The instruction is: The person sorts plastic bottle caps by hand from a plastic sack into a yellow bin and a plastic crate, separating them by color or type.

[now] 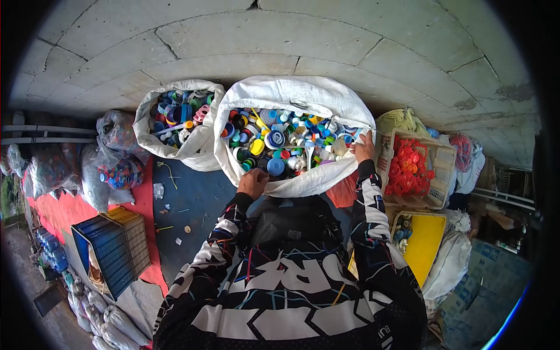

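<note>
A large white woven sack (291, 87) with a rolled rim stands in front of me, filled with plastic bottle caps (275, 139) of many colours. My left hand (253, 183) is closed on the sack's near rim, beside a blue round lid (276, 167). On the right side of the sack, my right hand (364, 148) grips the rim, its fingers bent over the cloth. Part of each hand's fingers is hidden by the rim or the caps.
A smaller white sack (198, 151) of mixed caps stands to the left. At right, a crate (438, 175) holds red plastic pieces (408, 166), near a yellow container (421, 239). A blue crate (111, 251) sits lower left. A block wall (233, 35) rises behind.
</note>
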Motion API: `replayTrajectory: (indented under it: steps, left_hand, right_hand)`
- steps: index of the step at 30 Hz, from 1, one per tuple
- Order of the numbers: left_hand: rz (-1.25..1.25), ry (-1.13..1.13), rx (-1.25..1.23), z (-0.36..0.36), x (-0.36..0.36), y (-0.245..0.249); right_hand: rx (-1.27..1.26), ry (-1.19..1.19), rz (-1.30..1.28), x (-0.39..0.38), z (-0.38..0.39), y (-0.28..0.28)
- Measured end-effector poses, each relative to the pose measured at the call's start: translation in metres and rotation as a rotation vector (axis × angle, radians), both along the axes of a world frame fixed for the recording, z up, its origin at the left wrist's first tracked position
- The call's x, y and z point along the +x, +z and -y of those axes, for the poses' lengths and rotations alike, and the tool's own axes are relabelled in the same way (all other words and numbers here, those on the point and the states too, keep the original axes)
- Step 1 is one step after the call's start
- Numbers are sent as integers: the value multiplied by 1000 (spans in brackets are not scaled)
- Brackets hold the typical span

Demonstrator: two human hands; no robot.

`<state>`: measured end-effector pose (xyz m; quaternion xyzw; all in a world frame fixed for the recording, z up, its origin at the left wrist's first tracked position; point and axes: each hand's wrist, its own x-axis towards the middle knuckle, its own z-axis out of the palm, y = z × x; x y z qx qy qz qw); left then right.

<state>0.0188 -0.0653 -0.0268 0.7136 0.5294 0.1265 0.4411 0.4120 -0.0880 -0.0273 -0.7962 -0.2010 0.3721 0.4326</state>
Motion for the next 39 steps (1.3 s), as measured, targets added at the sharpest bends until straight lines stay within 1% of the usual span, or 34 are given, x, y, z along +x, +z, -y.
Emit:
replayTrajectory:
  steps: [2, 3, 6, 7, 11, 14, 15, 16, 18, 19, 20, 22, 23, 26, 27, 28, 29, 30, 32, 33, 34, 35, 36, 38, 39]
  left_hand:
    - [-28, 31, -36, -7, 4, 12]
    - [5, 54, 7, -9, 7, 9]
    - [14, 108, 23, -20, 15, 5]
    - [11, 122, 24, -25, 20, 7]
    - [28, 149, 78, -42, 38, 14]
    - [-147, 161, 72, -50, 47, 13]
    - [-207, 184, -3, -51, 46, 10]
    - [-299, 133, -68, -50, 43, 7]
    - [-479, 28, -201, -49, 41, 3]
    - [-524, -15, -213, -47, 40, -1]
    - [-535, 5, -179, -46, 39, -4]
    - [-555, 32, -111, -45, 47, 14]
    - [-521, 129, -62, -46, 54, 22]
    - [-361, 223, 93, -62, 69, 18]
    - [-327, 263, 39, -70, 77, 16]
    - [-399, 268, 67, -75, 84, 9]
    - [-471, 277, 96, -80, 91, -1]
    - [-544, 287, 125, -82, 98, -7]
    - [-578, 276, 101, -83, 109, 9]
    - [-575, 257, 96, -83, 111, 11]
    - [-570, 235, 92, -83, 113, 13]
    - [-593, 212, 167, -79, 114, 7]
    - [-537, 184, 151, -76, 113, 4]
    - [-421, 118, 120, -69, 111, -2]
    - [-333, 117, 167, -64, 110, 1]
  right_hand:
    - [162, -40, -69, 5, -11, -15]
    - [230, -9, -229, 3, -14, -5]
    - [395, 15, -225, 3, -27, -4]
    - [438, 63, -2, 3, -33, -9]
    - [108, 261, 878, 12, -51, 6]
    - [-224, 443, 859, 3, -65, 12]
    - [-202, 462, 841, 4, -69, 7]
    - [-242, 466, 804, 6, -71, 1]
    - [-225, 525, 917, 5, -68, -4]
    - [-274, 549, 924, 4, -69, -6]
    - [-323, 569, 931, 3, -70, -9]
    - [-387, 588, 955, -3, -70, -7]
    - [-401, 586, 976, -6, -68, -3]
    - [-404, 578, 984, -6, -55, 8]
    - [-402, 580, 979, -10, -48, 18]
    - [-398, 586, 975, -13, -40, 26]
    - [-353, 582, 1036, -14, -30, 27]
    - [-475, 603, 880, -16, -29, 41]
    - [-511, 614, 906, -21, -19, 52]
    - [-464, 656, 819, -13, -13, 42]
    - [-395, 662, 682, -10, -10, 44]
    - [-339, 607, 654, -11, -6, 44]
    - [-287, 552, 625, -14, -4, 48]
    - [-242, 455, 701, -18, -4, 55]
    - [-222, 402, 739, -19, -5, 60]
